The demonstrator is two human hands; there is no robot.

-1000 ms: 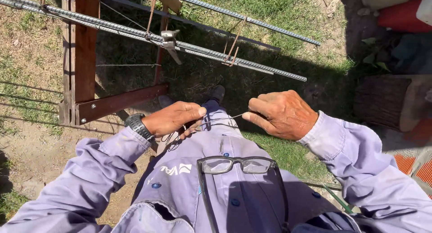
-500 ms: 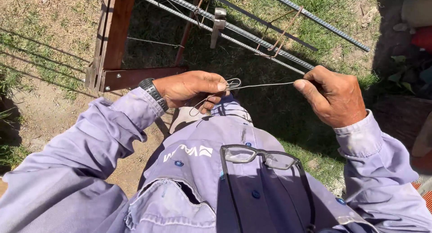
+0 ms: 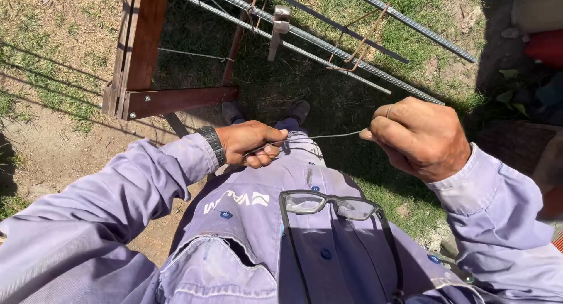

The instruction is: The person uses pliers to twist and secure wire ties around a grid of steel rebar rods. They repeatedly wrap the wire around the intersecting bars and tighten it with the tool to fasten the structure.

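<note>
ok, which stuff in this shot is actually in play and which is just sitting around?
In play:
- thin wire, stretched between both hands
- left hand, pinching one end
- right hand, pinching the other end

Just around:
- rebar bars on the wooden trestle
- tool hanging on the bars
- glasses hanging at the shirt front
- red item at the right edge

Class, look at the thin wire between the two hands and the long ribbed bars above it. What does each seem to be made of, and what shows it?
Wire: thin bare metal, probably soft steel; grey, glinting in sun, pulled straight between the left hand and right hand.
Bars: steel rebar by the look; dull grey with regular raised ribs.
</note>
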